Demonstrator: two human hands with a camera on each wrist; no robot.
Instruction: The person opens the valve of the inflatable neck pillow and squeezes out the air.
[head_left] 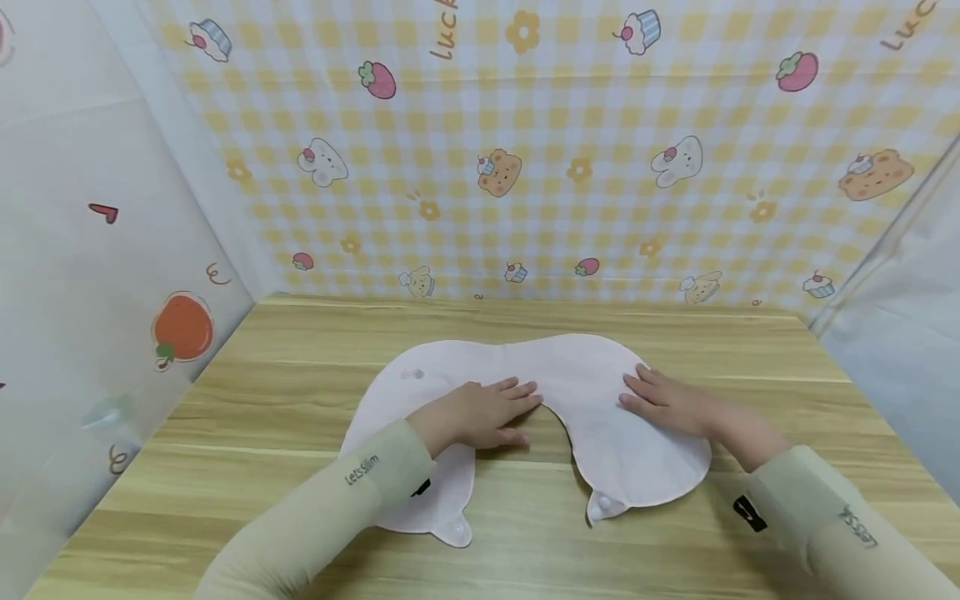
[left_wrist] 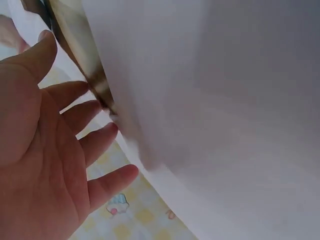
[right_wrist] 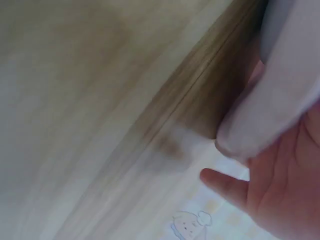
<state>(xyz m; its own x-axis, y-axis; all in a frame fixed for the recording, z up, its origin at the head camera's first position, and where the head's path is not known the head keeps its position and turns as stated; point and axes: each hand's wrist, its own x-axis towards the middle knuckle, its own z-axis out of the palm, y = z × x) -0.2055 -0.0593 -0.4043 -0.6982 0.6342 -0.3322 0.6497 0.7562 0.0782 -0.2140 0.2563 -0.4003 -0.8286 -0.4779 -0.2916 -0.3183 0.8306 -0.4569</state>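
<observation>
A pale pink, U-shaped cloth bib [head_left: 581, 371] lies spread flat on the table, its curve toward the back wall. Small tabs with snaps [head_left: 604, 503] end both of its arms, which point to the near side. My left hand [head_left: 483, 412] rests across the inner edge at the middle, fingers extended and apart; in the left wrist view its palm [left_wrist: 47, 145] faces the camera beside the pale cloth [left_wrist: 225, 110]. On the right lobe, my right hand [head_left: 667, 404] lies with straight fingers over the outer edge. Cloth hides most of that hand's fingers in the right wrist view.
The wood-grain table [head_left: 262, 400] runs back to a yellow checked wall covering [head_left: 540, 233] with cartoon prints. A white sheet [head_left: 67, 275] hangs at the left, another pale sheet [head_left: 907, 300] at the right. Dark clips or tags [head_left: 750, 513] sit by both sleeve cuffs.
</observation>
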